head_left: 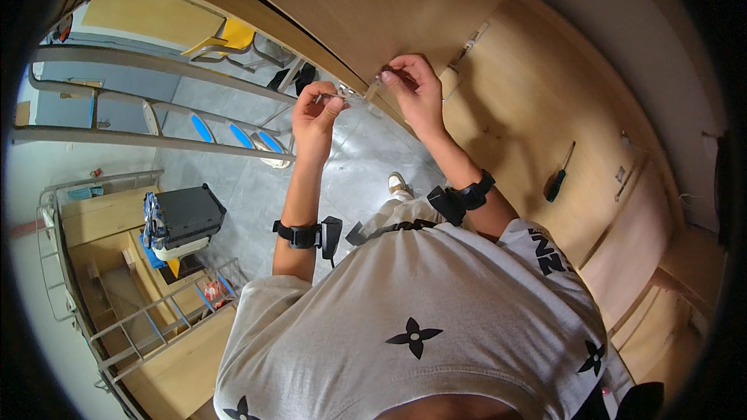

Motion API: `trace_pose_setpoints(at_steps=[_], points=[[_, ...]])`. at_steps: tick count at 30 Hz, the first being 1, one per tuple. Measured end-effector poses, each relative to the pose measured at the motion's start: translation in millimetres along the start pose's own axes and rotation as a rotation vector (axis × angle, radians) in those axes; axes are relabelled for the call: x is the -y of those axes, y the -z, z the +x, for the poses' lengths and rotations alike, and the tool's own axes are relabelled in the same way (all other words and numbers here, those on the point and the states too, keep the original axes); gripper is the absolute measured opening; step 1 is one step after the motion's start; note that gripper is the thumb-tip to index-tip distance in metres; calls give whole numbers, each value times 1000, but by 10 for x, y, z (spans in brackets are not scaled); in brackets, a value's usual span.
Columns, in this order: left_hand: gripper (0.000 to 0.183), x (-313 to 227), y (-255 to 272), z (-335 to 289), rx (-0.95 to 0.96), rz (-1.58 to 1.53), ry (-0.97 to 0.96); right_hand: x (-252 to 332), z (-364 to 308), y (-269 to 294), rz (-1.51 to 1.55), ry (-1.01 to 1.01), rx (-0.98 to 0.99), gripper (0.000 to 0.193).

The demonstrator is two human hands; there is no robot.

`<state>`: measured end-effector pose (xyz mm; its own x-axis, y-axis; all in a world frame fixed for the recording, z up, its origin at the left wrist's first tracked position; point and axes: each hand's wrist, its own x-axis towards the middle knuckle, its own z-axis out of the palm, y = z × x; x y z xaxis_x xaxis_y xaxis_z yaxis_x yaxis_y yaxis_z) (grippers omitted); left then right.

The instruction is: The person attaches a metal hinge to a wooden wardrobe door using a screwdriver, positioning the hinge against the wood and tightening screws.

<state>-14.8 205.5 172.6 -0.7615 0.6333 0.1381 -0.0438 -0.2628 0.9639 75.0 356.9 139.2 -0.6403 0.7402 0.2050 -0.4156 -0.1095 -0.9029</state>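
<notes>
Both my hands are raised close together at the edge of a wooden panel (436, 0). My left hand (315, 113) is closed in a pinch, with a small shiny piece at its fingertips that is too small to name. My right hand (416, 97) also pinches something small and dark at its fingertips, partly hidden by the fingers. Between the hands, a small metal fitting (352, 93) shows near the panel's edge. To the right, a screwdriver (557, 177) with a dark green handle lies on a wooden surface (537, 101).
A metal hinge-like fitting (470, 40) sits on the wood beyond my right hand. At left stand a metal ladder (148, 137) with blue treads, a yellow chair (236, 33), and a dark grey box (187, 214). A bunk frame (156, 319) is at lower left, above grey floor tiles (257, 187).
</notes>
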Motion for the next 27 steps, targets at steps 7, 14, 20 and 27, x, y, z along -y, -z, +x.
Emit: trace_pose_setpoints(at_steps=[7, 14, 20, 27], points=[[15, 95, 192, -273, 135, -142, 87, 55, -296, 120, 134, -85, 191, 32], [26, 519, 314, -615, 762, 11, 583, -22, -948, 817, -149, -551, 473, 15], [15, 1031, -400, -960, 800, 153, 740, -22, -1482, 1147, -368, -693, 280, 16], [17, 1348, -674, -1147, 586, -58, 839, -950, -1132, 2608, -1187, -214, -227, 11]])
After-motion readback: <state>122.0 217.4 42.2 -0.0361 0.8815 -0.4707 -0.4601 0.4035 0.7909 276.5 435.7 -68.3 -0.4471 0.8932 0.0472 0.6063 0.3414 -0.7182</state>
